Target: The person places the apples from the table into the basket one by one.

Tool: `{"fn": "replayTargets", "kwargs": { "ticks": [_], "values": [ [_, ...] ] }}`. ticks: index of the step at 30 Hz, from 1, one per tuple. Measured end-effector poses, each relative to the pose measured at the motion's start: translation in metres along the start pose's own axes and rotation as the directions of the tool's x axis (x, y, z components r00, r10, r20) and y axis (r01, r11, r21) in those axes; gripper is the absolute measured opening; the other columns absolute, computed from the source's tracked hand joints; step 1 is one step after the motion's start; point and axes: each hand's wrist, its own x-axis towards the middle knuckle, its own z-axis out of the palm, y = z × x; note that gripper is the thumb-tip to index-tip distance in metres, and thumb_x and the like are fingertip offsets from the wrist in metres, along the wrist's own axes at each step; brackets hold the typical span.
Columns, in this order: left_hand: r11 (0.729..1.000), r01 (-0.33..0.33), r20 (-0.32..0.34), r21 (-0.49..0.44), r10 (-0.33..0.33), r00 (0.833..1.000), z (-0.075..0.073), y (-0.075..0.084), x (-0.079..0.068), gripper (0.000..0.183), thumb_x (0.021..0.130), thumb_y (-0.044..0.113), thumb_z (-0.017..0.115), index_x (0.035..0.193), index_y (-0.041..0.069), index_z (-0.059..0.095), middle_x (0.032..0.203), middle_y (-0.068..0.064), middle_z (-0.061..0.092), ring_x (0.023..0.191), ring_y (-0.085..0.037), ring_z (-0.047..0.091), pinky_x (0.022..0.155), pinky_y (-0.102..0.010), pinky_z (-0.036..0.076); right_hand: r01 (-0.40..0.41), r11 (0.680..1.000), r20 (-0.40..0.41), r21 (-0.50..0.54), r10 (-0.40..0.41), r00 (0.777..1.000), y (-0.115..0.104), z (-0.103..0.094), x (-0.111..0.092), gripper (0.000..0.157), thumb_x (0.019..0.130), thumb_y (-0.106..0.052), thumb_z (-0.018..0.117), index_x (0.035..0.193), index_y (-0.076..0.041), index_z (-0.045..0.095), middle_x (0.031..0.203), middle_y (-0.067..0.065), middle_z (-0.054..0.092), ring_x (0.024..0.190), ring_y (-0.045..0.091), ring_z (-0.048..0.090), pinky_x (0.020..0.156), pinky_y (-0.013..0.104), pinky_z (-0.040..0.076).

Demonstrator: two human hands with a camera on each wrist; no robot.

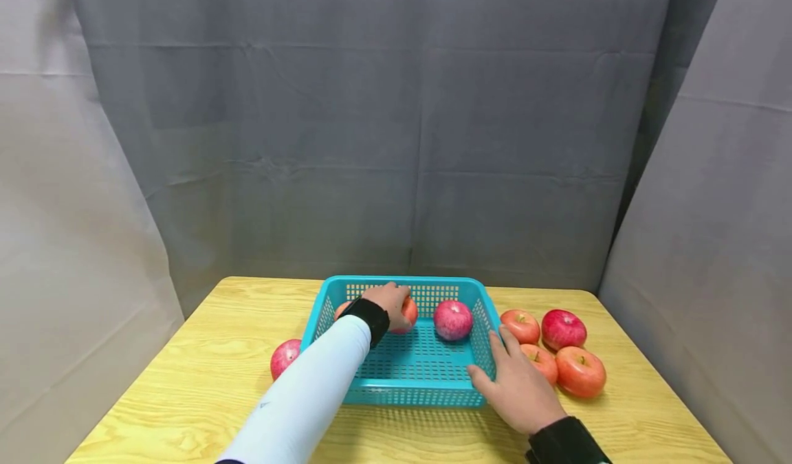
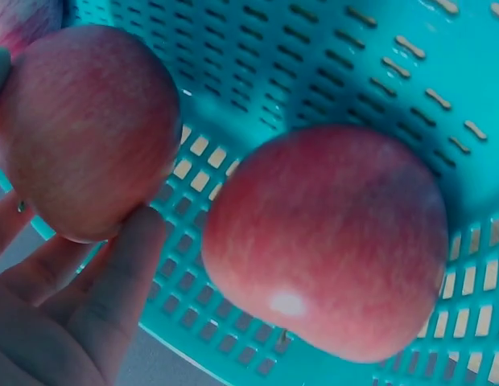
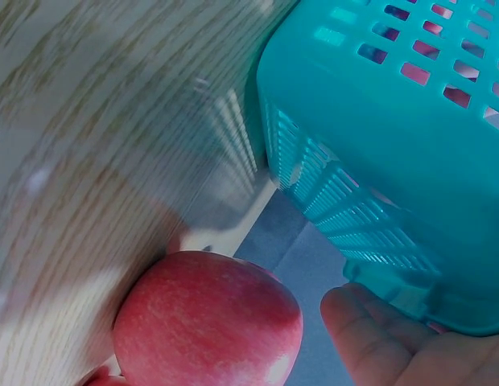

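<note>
Inside the turquoise plastic basket (image 1: pixel 408 393), my left hand (image 1: pixel 388 304) grips a red apple (image 2: pixel 96 129), with fingers and thumb around its sides. A second apple (image 2: pixel 330 241) lies in the basket close by, mostly covered by my left wrist in the head view. Toward the basket's right side sits a round magenta fruit (image 1: pixel 453 320). My right hand (image 1: pixel 520 388) is at the basket's right rim with its fingers extended, and holds nothing. In the right wrist view its fingertips (image 3: pixel 344 310) are right at the rim, near a red apple (image 3: pixel 209 322) outside the basket.
Right of the basket, several apples (image 1: pixel 580 372) and another magenta fruit (image 1: pixel 563 330) lie clustered on the wooden table (image 1: pixel 204 368). One more magenta fruit (image 1: pixel 285 358) rests at the basket's left, partly behind my left sleeve. Grey cloth (image 1: pixel 346 141) hangs behind the table.
</note>
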Motion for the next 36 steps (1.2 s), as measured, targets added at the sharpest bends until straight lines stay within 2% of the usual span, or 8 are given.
{"fn": "replayTargets", "kwargs": {
  "ticks": [10, 19, 25, 31, 36],
  "values": [
    [1.0, 0.009, 0.005, 0.002, -0.009, 1.0, 0.022, -0.004, 0.008, 0.045, 0.072, 0.042, 0.075, 0.107, 0.02, 0.059, 0.086, 0.0, 0.055, 0.068, -0.018, 0.051, 0.06, -0.035, 0.046, 0.001, 1.0, -0.004, 0.009, -0.001, 1.0, -0.001, 0.0, -0.001, 0.095, 0.087, -0.074, 0.036, 0.145, 0.001, 0.03, 0.151, 0.021, 0.02, 0.124, 0.038, 0.039, 0.092, 0.06, 0.043],
    [1.0, 0.019, -0.034, 0.023, -0.018, 0.999, 0.042, -0.006, 0.017, 0.054, 0.07, 0.048, 0.076, 0.113, 0.019, 0.059, 0.095, -0.004, 0.056, 0.071, -0.02, 0.052, 0.062, -0.037, 0.05, 0.005, 1.0, -0.02, -0.004, -0.005, 1.0, 0.0, 0.001, 0.0, 0.094, 0.087, -0.074, 0.036, 0.144, 0.001, 0.031, 0.151, 0.021, 0.021, 0.123, 0.038, 0.04, 0.091, 0.059, 0.044],
    [0.999, 0.03, -0.057, 0.018, -0.029, 0.998, 0.04, -0.003, 0.019, 0.055, 0.073, 0.047, 0.075, 0.118, 0.019, 0.059, 0.105, -0.007, 0.057, 0.076, -0.022, 0.055, 0.067, -0.039, 0.052, 0.015, 1.0, -0.051, -0.017, -0.016, 0.999, 0.001, -0.002, 0.0, 0.093, 0.088, -0.072, 0.038, 0.144, 0.002, 0.033, 0.15, 0.02, 0.023, 0.121, 0.037, 0.042, 0.089, 0.057, 0.047],
    [0.999, 0.049, -0.049, 0.016, -0.049, 0.998, 0.036, 0.0, 0.012, 0.053, 0.077, 0.047, 0.071, 0.121, 0.02, 0.06, 0.112, -0.009, 0.058, 0.083, -0.026, 0.058, 0.074, -0.043, 0.052, 0.021, 1.0, -0.051, -0.015, -0.022, 0.998, 0.001, -0.002, 0.0, 0.093, 0.088, -0.073, 0.038, 0.144, 0.001, 0.033, 0.151, 0.02, 0.022, 0.122, 0.037, 0.041, 0.089, 0.056, 0.047],
    [0.999, 0.029, -0.043, -0.031, -0.03, 0.999, 0.034, -0.001, 0.004, 0.049, 0.079, 0.044, 0.069, 0.12, 0.018, 0.06, 0.106, -0.007, 0.061, 0.084, -0.024, 0.057, 0.074, -0.043, 0.052, 0.012, 1.0, -0.032, -0.003, -0.012, 0.999, 0.001, 0.002, -0.001, 0.093, 0.087, -0.073, 0.038, 0.144, 0.001, 0.033, 0.151, 0.02, 0.022, 0.123, 0.037, 0.041, 0.091, 0.057, 0.046]
  ]
}}
